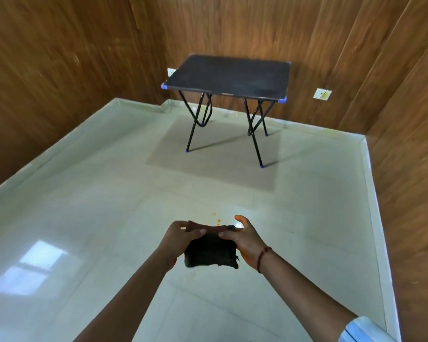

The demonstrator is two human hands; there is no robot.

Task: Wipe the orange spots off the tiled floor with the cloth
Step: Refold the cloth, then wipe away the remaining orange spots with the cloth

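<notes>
Dark cloth (210,253) pinched between both hands' fingers (195,232).

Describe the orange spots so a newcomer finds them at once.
From the black table by the wooden wall, come across the pale floor toward the hands. The orange spots show beyond the dark cloth, the only coloured specks there.

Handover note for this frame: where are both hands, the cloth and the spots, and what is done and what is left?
Left hand: pinches the dark cloth at its top edge.
Right hand: grips the cloth's right side.
Cloth: folded, held up off the tiled floor.
Orange spots: on the floor, just past the cloth in view.
Done: cloth in hand.
Left: lower it and wipe the spots.
</notes>
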